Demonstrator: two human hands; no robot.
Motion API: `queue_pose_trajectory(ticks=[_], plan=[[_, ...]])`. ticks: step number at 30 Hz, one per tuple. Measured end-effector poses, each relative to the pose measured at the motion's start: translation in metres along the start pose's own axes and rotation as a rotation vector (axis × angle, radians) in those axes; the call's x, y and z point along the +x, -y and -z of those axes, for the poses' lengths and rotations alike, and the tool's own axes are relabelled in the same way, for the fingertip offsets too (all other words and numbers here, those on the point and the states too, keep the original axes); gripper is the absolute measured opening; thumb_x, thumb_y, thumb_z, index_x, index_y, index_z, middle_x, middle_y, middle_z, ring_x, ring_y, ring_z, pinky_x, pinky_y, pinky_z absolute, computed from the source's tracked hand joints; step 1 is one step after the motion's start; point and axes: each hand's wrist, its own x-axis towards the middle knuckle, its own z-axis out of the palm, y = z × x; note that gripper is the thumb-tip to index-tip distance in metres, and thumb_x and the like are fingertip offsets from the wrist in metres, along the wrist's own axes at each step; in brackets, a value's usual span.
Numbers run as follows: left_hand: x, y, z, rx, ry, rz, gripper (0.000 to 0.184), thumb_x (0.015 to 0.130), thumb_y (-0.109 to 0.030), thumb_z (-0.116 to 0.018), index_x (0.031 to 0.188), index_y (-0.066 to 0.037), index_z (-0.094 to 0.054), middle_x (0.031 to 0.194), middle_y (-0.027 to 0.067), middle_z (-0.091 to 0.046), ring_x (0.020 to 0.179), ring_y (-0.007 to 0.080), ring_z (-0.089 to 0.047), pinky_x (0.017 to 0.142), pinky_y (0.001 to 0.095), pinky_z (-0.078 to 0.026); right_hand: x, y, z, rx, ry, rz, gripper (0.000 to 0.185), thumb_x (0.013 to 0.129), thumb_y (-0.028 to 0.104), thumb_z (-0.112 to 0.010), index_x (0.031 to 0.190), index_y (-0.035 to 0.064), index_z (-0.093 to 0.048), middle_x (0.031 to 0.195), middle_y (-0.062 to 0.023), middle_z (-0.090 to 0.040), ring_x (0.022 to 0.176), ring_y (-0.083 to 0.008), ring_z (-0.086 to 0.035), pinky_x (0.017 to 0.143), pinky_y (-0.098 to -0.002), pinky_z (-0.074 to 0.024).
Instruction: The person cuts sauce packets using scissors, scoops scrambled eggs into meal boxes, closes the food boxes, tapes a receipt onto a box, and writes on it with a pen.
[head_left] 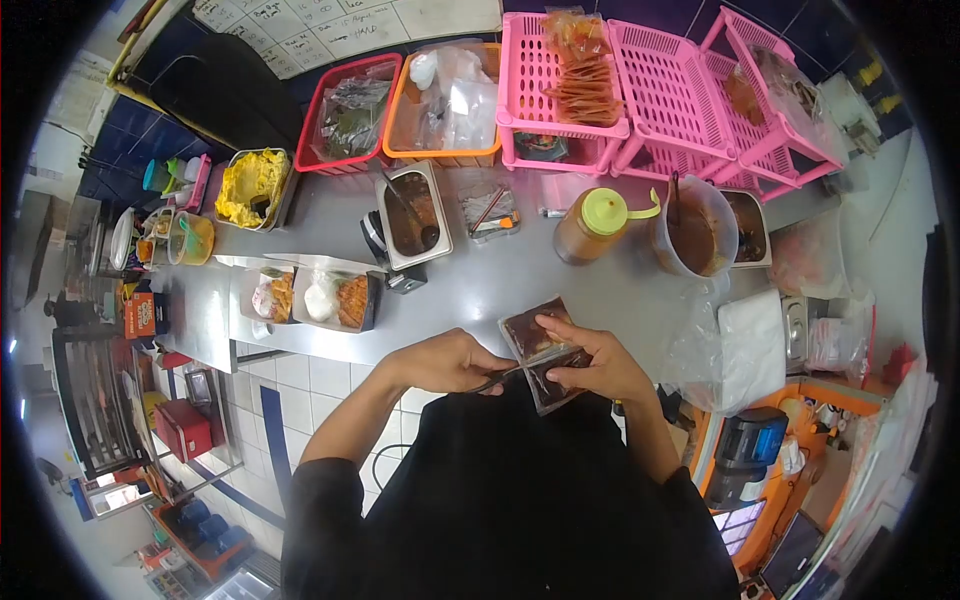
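Observation:
My right hand (603, 366) grips two joined clear sauce sachets (537, 325) filled with dark brown sauce, its thumb and fingers pressed on them. In my left hand (445, 361) is a pair of scissors (497, 380), mostly hidden by the closed fingers. The thin blades meet the seam between the upper and lower sachet. Both hands are in front of my body, at the near edge of the steel counter (455, 310). To the left stand two open food boxes (338, 298) with rice and fried food.
Behind are a sauce bottle (592, 226) with a green lid, a tub of brown sauce (695, 228) and a metal pan (415, 215) with a ladle. Farther back stand a red basket (308, 125), an orange basket (440, 152) and pink racks (655, 90). White packaging (752, 350) lies right.

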Motion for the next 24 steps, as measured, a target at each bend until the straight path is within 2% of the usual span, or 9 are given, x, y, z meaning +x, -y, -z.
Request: queue_pose_trajectory(ticks=[2,5,8,11,14,17,20,24], plan=[[-0.001,-0.001,-0.002,-0.048,0.006,0.008,0.038,0.091,-0.013,-0.073,0.129,-0.008,-0.068,0.095,0.0095,-0.077,0.086,0.0101,-0.071,0.083,0.0284,-0.055,0.0,-0.002,-0.001,-0.018,0.005,0.037,0.074,0.086,0.002,-0.073,0.154,0.015,-0.045,0.127,-0.0042,-0.066,0.097,-0.008,-0.06,0.088,-0.0268,-0.052],[0.003,-0.005,-0.002,-0.007,0.06,0.015,0.035,0.091,-0.015,-0.074,0.126,-0.007,-0.07,0.094,0.0072,-0.077,0.085,0.0079,-0.068,0.082,0.0282,-0.054,0.001,-0.004,-0.005,0.066,0.04,-0.023,0.074,0.086,0.001,-0.074,0.153,0.0131,-0.045,0.132,-0.0058,-0.065,0.108,-0.01,-0.059,0.097,-0.0284,-0.0486],[0.003,0.005,-0.007,-0.152,0.011,-0.095,0.033,0.092,-0.016,-0.075,0.122,-0.006,-0.072,0.092,0.0059,-0.076,0.084,0.0066,-0.064,0.079,0.0288,-0.053,0.001,-0.002,-0.005,0.058,0.05,0.024,0.075,0.085,0.001,-0.075,0.153,0.0116,-0.046,0.135,-0.0069,-0.063,0.114,-0.0118,-0.058,0.102,-0.0303,-0.0461],[0.005,0.004,-0.006,-0.079,0.059,-0.054,0.032,0.091,-0.016,-0.076,0.121,-0.005,-0.072,0.091,0.0051,-0.076,0.083,0.007,-0.063,0.078,0.0291,-0.053,0.002,0.0,-0.006,0.029,0.085,-0.055,0.076,0.084,0.002,-0.075,0.153,0.0095,-0.045,0.137,-0.0078,-0.061,0.119,-0.0133,-0.057,0.104,-0.0313,-0.0451],[0.007,0.009,-0.01,-0.15,0.04,-0.082,0.022,0.093,-0.016,-0.072,0.11,-0.003,-0.074,0.075,0.0,-0.064,0.07,0.0061,-0.052,0.064,0.026,-0.045,0.003,-0.004,-0.007,0.096,0.091,-0.028,0.079,0.082,0.0,-0.077,0.153,0.0089,-0.044,0.136,-0.0087,-0.062,0.119,-0.0138,-0.057,0.103,-0.0314,-0.0457],[0.004,0.002,-0.007,-0.225,0.085,-0.047,0.028,0.09,-0.017,-0.077,0.116,-0.005,-0.074,0.089,0.0053,-0.075,0.083,0.0084,-0.064,0.079,0.0285,-0.052,0.004,-0.003,-0.003,0.171,0.078,0.021,0.084,0.078,-0.002,-0.08,0.154,0.0096,-0.044,0.131,-0.0083,-0.063,0.117,-0.014,-0.057,0.102,-0.0314,-0.0464],[0.013,0.009,-0.006,-0.037,0.111,-0.086,0.026,0.09,-0.015,-0.076,0.114,-0.006,-0.075,0.088,0.0052,-0.075,0.081,0.0092,-0.063,0.078,0.0287,-0.052,0.007,-0.004,-0.002,0.244,0.112,-0.026,0.088,0.076,-0.003,-0.082,0.154,0.0103,-0.044,0.129,-0.0071,-0.063,0.114,-0.0138,-0.058,0.101,-0.0315,-0.0473],[0.021,0.015,-0.017,-0.159,0.055,-0.171,0.025,0.09,-0.012,-0.075,0.115,-0.006,-0.075,0.086,0.0043,-0.073,0.079,0.0095,-0.062,0.077,0.0291,-0.052,0.009,-0.006,-0.002,0.196,0.155,-0.033,0.088,0.076,-0.002,-0.082,0.154,0.0102,-0.043,0.13,-0.0064,-0.062,0.113,-0.0131,-0.057,0.101,-0.0313,-0.0474]])
